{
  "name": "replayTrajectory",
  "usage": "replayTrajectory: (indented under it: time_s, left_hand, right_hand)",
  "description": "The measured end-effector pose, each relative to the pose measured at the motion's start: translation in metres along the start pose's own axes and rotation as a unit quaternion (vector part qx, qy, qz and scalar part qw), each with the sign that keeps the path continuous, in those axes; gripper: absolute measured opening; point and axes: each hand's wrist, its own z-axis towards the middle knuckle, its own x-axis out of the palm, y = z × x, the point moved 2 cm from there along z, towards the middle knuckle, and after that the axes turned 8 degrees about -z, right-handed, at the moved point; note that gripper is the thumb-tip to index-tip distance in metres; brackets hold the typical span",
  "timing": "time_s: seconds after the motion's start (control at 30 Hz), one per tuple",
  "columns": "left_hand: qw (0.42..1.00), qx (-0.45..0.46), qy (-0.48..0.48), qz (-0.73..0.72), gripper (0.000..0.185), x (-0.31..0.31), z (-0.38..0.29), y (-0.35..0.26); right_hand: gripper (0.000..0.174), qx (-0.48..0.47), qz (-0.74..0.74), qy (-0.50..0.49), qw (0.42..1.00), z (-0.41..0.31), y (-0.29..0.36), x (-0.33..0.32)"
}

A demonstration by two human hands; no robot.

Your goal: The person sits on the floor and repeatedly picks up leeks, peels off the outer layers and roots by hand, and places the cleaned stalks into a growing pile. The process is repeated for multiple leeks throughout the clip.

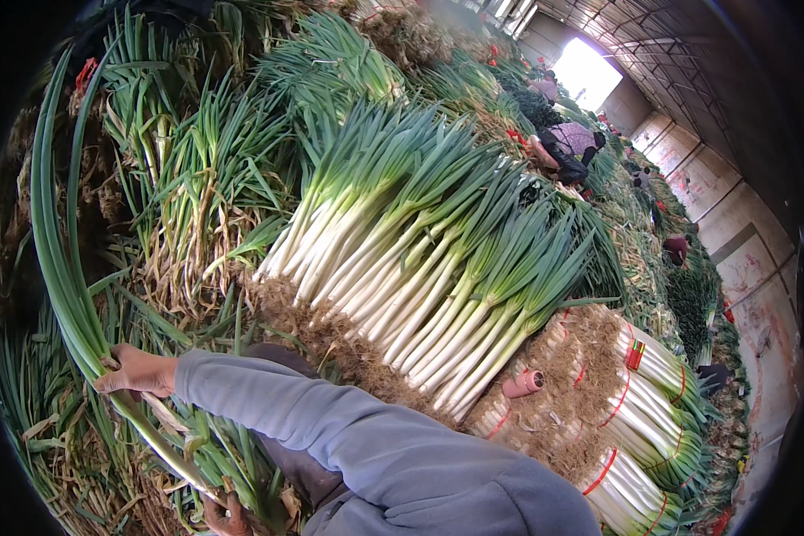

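Observation:
A long green onion (74, 288) with bent green leaves slants across the left side, its pale base toward the bottom. My right hand (137, 372), in a grey-blue sleeve, grips it where the leaves meet the stalk. Around the lower end of the same stalk are the fingers of my left hand (228, 516), partly cut off by the bottom rim. Beyond my forearm lies a wide row of cleaned green onions (402, 288), white stalks side by side. Untrimmed green onions (194, 221) with dry brown outer leaves stand left of that row.
Bundles with red bands (650, 409) lie at the right. A pink cylindrical container (524, 384) rests among roots (563, 375) there. More untrimmed onions (60, 429) cover the lower left. Several people, one in a patterned top (576, 139), crouch farther off beside a wall (744, 234).

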Motion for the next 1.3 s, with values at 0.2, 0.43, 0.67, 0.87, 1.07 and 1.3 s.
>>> replayTrajectory:
  time_s: [0.2,0.43,0.67,0.87,1.07,1.3]
  left_hand:
    - [0.999,0.004,0.022,-0.038,0.017,0.004,-0.001,-0.006]
    - [0.998,0.003,0.033,-0.053,0.018,0.002,0.003,0.006]
    - [0.999,-0.008,0.025,-0.046,0.021,0.004,0.003,0.003]
    - [0.999,-0.005,0.047,-0.010,0.017,0.003,0.006,-0.002]
    - [0.999,0.026,0.037,-0.006,0.015,0.001,0.006,0.001]
    - [0.996,-0.048,0.070,0.012,0.020,-0.005,0.008,-0.005]
  right_hand:
    - [0.068,0.003,-0.027,-0.005,1.000,-0.001,0.000,-0.005]
    - [0.060,-0.010,-0.069,-0.012,0.997,-0.006,0.007,-0.004]
    - [0.055,-0.021,-0.070,-0.037,0.997,-0.004,0.006,-0.005]
    - [0.053,-0.004,-0.081,-0.044,0.996,-0.005,0.006,-0.006]
    - [0.052,-0.008,-0.066,-0.027,0.997,-0.007,0.009,-0.005]
    - [0.052,-0.016,-0.086,-0.028,0.996,-0.010,0.014,-0.005]
